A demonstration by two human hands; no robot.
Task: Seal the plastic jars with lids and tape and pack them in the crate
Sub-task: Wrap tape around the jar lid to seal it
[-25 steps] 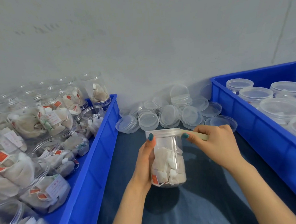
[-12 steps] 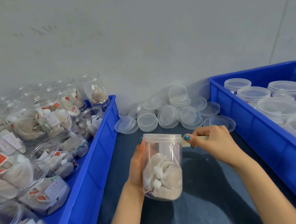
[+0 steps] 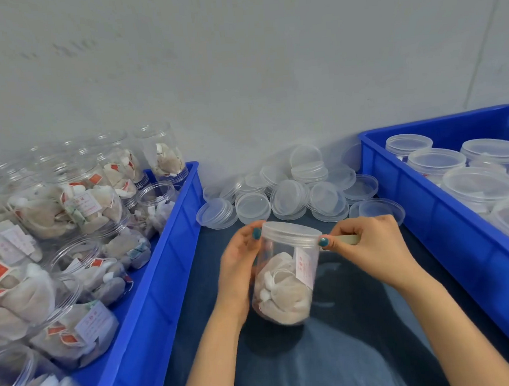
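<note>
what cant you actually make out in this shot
Head view only:
- Print on the label of the held jar: too small and blurred.
- Tape strip source: hidden in the right hand.
- Jar wall under the left hand: covered by the palm.
- Right crate: cut off by the frame edge.

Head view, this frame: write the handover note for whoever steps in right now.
Left hand: holds the jar by its side, tilted, off the table.
Right hand: thumb pressing a tape strip at the lid rim; the strip's free end runs under the fingers.
Done: lid on; tape started.
Left: wrap the tape round the lid seam, then pack the jar into the right crate, where lidded jars stand. Unlidded jars wait in the left crate; spare lids lie by the wall.
</note>
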